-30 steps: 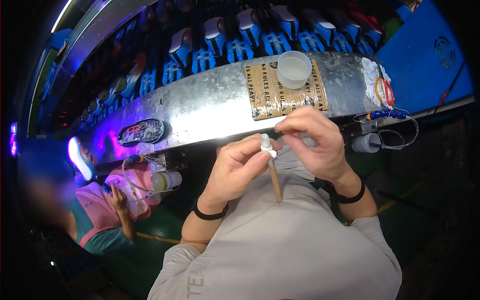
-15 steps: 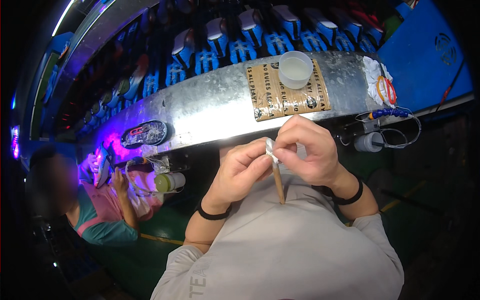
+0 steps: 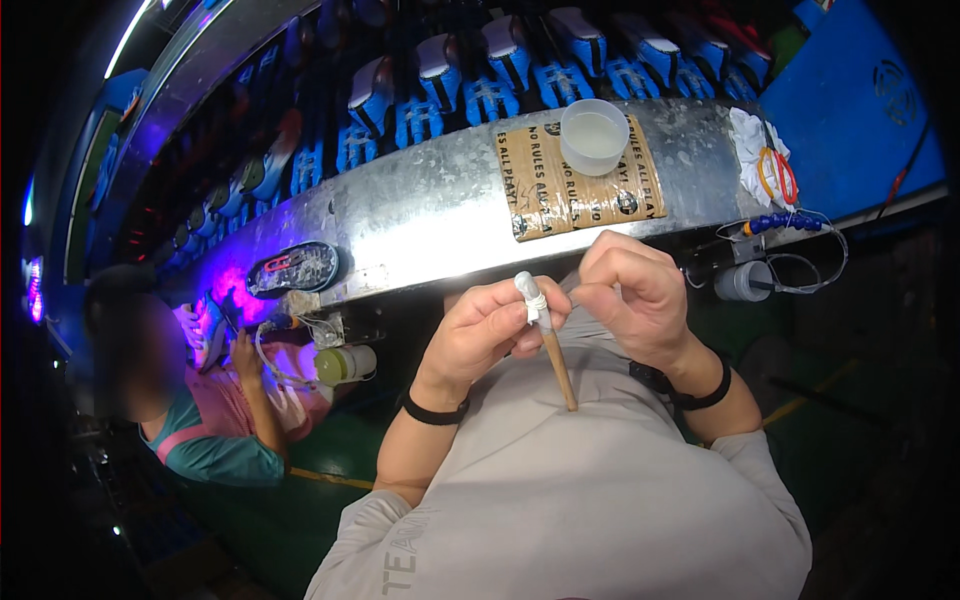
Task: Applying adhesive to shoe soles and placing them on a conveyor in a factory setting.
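Note:
Between the fingers and thumb of my left hand [image 3: 480, 328] is a thin wooden stick [image 3: 560, 370] with white material wrapped round its upper end. That white tip [image 3: 530, 295] points up and away, with a bulky band of wrapping just below it. The stick's lower end reaches my grey shirt. My right hand [image 3: 636, 298] is raised just right of the tip, apart from it, its thumb and forefinger pinched together. Whatever lies in that pinch, perhaps a thread, is too small to make out.
A metal bench edge runs ahead of me. On it lie a taped cardboard piece [image 3: 535, 195] under a translucent cup [image 3: 594, 140], a dark shoe sole [image 3: 293, 269], and red and orange-handled scissors [image 3: 778, 178]. Blue racks carry shoes behind. A co-worker [image 3: 235, 420] sits at left.
My right hand has drawn away from the white tip toward the right, leaving the wrapping in view. My left hand keeps hold of the stick. The view has shifted slightly.

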Demonstrator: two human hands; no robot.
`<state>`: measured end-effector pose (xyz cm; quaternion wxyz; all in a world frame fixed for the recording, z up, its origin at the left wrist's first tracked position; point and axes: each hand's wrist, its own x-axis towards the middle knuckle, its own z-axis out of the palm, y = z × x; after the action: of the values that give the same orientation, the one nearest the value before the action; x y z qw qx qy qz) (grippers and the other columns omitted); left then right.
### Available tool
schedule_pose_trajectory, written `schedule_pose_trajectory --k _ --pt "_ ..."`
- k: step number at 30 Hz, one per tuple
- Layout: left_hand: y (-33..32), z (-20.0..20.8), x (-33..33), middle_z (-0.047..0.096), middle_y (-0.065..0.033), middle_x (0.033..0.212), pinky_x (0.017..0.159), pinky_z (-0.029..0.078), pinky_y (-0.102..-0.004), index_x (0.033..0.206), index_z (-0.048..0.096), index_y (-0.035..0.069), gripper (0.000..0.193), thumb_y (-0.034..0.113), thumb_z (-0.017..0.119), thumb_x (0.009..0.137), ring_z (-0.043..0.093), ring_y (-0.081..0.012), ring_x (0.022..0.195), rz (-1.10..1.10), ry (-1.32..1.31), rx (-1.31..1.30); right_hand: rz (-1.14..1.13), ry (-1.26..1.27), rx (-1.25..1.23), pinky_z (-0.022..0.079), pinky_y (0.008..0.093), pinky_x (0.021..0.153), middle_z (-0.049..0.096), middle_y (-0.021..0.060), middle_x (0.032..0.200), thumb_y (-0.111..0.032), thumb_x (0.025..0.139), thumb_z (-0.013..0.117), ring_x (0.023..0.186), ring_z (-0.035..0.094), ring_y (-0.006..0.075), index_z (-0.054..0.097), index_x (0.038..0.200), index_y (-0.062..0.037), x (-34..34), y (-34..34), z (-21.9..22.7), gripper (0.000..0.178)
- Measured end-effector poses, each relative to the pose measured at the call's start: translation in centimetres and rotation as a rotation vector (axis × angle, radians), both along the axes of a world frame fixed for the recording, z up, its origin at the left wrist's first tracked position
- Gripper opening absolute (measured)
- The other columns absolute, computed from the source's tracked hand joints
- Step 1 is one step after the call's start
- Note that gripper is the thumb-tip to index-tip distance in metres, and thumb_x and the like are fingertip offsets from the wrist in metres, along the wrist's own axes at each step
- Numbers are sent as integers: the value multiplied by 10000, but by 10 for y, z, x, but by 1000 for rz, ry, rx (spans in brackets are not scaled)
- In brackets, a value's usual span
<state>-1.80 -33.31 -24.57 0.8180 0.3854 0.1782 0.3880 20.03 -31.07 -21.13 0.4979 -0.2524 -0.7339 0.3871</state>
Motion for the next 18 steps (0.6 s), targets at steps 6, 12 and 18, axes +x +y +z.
schedule_pose_trajectory --k 6,12,18 --pt "-2 -5 1 598 -81 1025 628 402 -241 1262 578 -62 378 241 508 1047 452 -95 747 -3 -27 -5 -149 -18 -23 448 245 561 631 78 880 58 814 721 637 555 109 688 950 -1 -15 -4 2 152" --pt "-2 -2 3 599 -75 1014 626 406 -238 1276 574 -52 380 249 492 1058 454 -88 753 11 30 26 -140 -49 -54 453 256 545 619 66 855 16 813 740 642 572 116 675 923 1 -14 -2 3 129" --pt "-2 -3 6 597 -67 1002 624 405 -235 1241 584 -52 390 283 506 1058 459 -92 756 -11 28 33 -127 -114 85 443 289 544 545 56 799 43 792 672 616 538 127 594 845 -16 -15 1 6 111"
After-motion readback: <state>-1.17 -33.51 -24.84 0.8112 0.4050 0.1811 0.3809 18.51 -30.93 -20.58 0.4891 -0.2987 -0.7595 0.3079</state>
